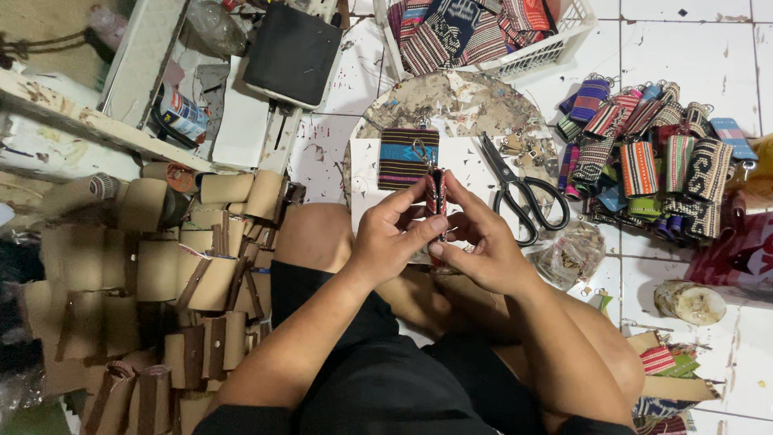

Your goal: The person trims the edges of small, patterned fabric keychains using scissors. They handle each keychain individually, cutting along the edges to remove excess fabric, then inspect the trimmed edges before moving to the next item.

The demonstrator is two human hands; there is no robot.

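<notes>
Both the left hand (pixel 392 238) and right hand (pixel 475 242) pinch a small red woven pouch (pixel 437 197) upright above the paper-covered round board (pixel 475 109) (black scissors (pixel 523 197) lie just beside), and pressing evenly along its edges seems wisest.

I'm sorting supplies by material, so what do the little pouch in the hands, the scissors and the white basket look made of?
Small pouch: woven striped cloth, matte, pinched by both hands. Scissors: shiny metal blades, black handles, probably plastic. White basket: likely moulded plastic, judging by its lattice walls.
</notes>
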